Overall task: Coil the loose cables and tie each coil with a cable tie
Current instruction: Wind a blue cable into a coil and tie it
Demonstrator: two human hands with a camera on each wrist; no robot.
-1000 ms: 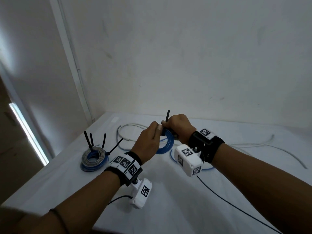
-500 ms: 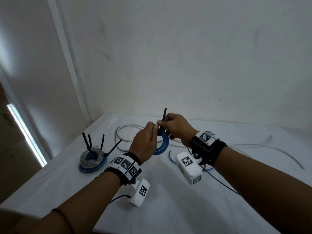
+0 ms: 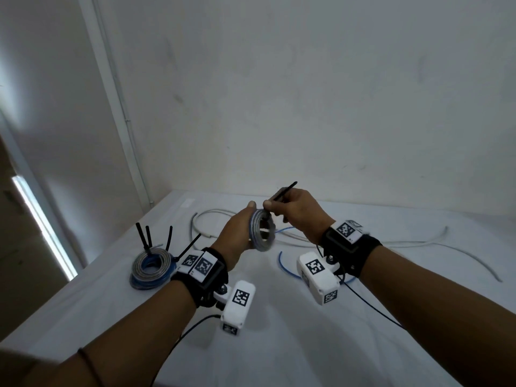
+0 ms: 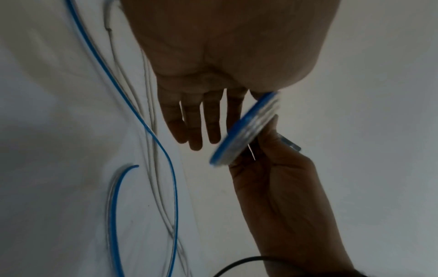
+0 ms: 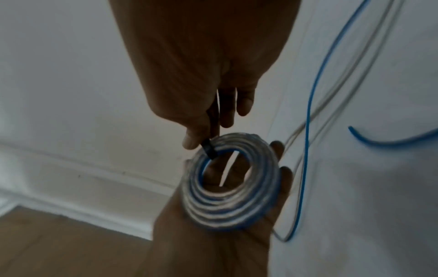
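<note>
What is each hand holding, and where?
Left hand grips the coil by its rim; right hand pinches the cable tie near the coil.

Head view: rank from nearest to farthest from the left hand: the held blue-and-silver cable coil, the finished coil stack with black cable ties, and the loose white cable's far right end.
1. Held blue-and-silver cable coil, gripped in the left hand.
2. Finished coil stack with black cable ties, on the table to its left.
3. Loose white cable's far right end, far right across the table.
</note>
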